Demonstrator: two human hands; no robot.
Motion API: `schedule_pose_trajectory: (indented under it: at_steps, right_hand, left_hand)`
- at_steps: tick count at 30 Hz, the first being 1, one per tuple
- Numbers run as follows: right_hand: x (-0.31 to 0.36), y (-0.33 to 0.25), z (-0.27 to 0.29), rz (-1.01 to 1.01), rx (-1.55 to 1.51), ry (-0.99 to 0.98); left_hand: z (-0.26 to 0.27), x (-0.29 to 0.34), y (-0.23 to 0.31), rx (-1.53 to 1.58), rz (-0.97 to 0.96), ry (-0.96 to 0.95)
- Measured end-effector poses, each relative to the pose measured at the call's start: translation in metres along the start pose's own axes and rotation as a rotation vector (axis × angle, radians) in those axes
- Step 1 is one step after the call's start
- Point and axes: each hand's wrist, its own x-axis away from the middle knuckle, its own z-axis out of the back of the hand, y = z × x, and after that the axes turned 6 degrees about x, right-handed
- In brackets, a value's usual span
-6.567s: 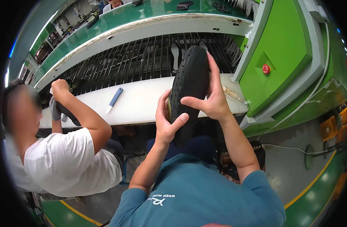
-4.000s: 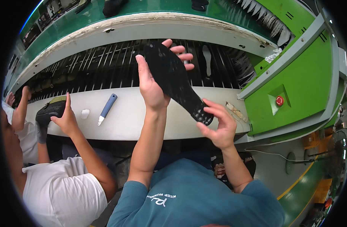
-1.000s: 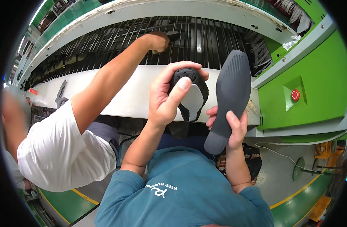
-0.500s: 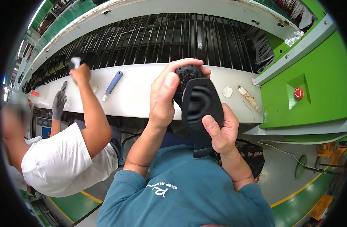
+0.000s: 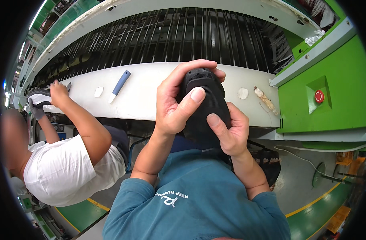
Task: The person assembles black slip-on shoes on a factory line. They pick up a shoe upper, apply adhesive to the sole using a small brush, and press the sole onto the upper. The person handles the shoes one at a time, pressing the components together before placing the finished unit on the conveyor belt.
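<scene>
Up close at a production line, a worker in a teal shirt grips a black shoe sole [image 5: 205,106] with both hands in front of the chest, near the white ledge [image 5: 151,94] of a green conveyor machine [image 5: 331,92]. The left hand [image 5: 177,104] is wrapped around the sole's far end, fingers curled over the top edge and thumb pressed flat on the textured face; the right hand [image 5: 231,130] cups the near right edge, thumb also bearing on the face. Both hands are closed firmly on the piece. Done well, this pressing step would seem to call for even thumb pressure worked along the face, with the fingers behind as a steady counter-hold so nothing twists or slips. The sole's long axis runs roughly near to far, its rounded end pointing away toward the black slatted belt [image 5: 183,38] and tilting slightly left (its lower end is hidden behind the hands). On the ledge lie a blue-handled tool [image 5: 120,85] to the left and a small wrapped stick [image 5: 264,99] to the right. A co-worker in a white shirt [image 5: 67,168] reaches onto the ledge at far left.
</scene>
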Motion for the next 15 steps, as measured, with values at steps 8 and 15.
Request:
schedule_pose_trajectory:
  at_steps: [8,15]
  right_hand:
    - [0.0001,0.0037,0.0031,0.014,0.015,0.000]
    - [0.0008,0.0056,0.0035,0.019,0.030,0.000]
  left_hand:
    - [-0.0008,-0.0004,-0.0005,-0.007,-0.009,-0.009]
    - [-0.0002,0.0001,-0.0014,-0.006,-0.020,-0.007]
